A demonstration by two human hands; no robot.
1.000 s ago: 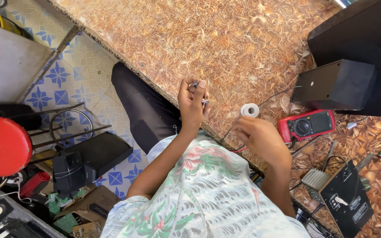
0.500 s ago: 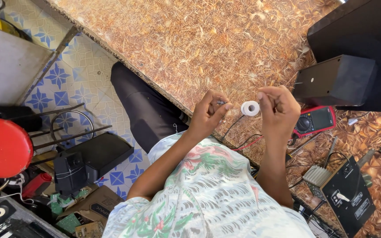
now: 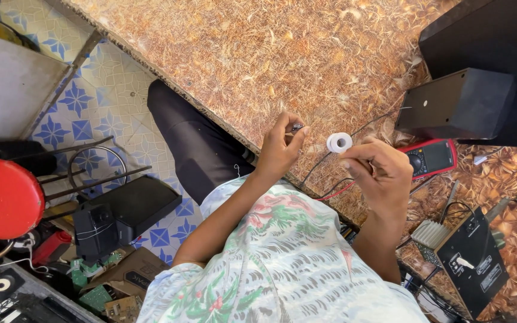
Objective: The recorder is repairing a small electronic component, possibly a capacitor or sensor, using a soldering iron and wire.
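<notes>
My tabletop [image 3: 258, 54] is this mottled golden-brown leafy pattern, and the little spool [image 3: 339, 142] is plain white against it. Red-cased meter [image 3: 435, 158] with a black face, black speaker boxes [image 3: 456, 110], red and black wires [image 3: 330, 188]. My shirt [image 3: 282, 263] is white with red and green florals (loud, I know). Floor tiles [image 3: 100, 104] are blue stars on pale, and the stool [image 3: 4, 200] is red.

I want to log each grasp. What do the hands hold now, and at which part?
The left hand pinches a small dark part at its fingertips. The right hand holds a white spool by its edge.
</notes>
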